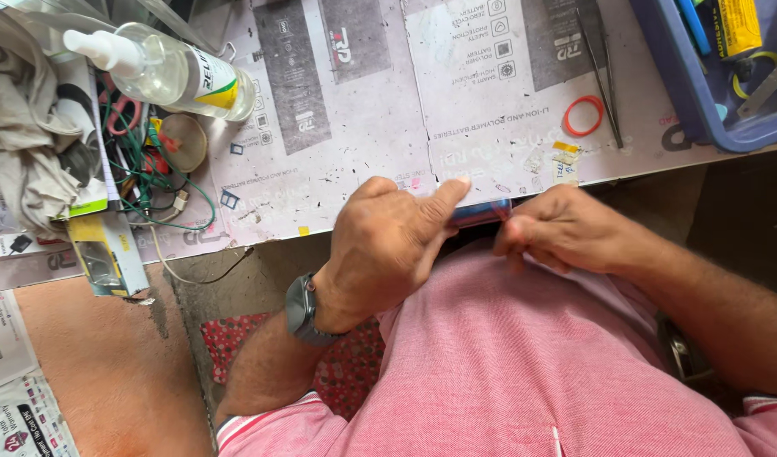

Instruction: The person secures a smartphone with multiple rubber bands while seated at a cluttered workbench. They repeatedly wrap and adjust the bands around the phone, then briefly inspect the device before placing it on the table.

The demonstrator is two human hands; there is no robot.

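Both hands meet at the near edge of a paper-covered worktable (363, 118). My left hand (388, 245), with a dark watch on its wrist, grips one end of a small blue cylinder with a red tip (480, 212), the index finger stretched along it. My right hand (566, 228) pinches the other end with curled fingers. The middle of the cylinder shows between the two hands; its ends are hidden. A pink shirt fills the lower part of the view.
A clear pump bottle (172, 72) lies at the back left beside crumpled cloth (24, 127) and tangled green wires (147, 173). A red rubber band (584, 115) and tweezers (598, 72) lie at the back right, next to a blue tray (701, 101) of tools.
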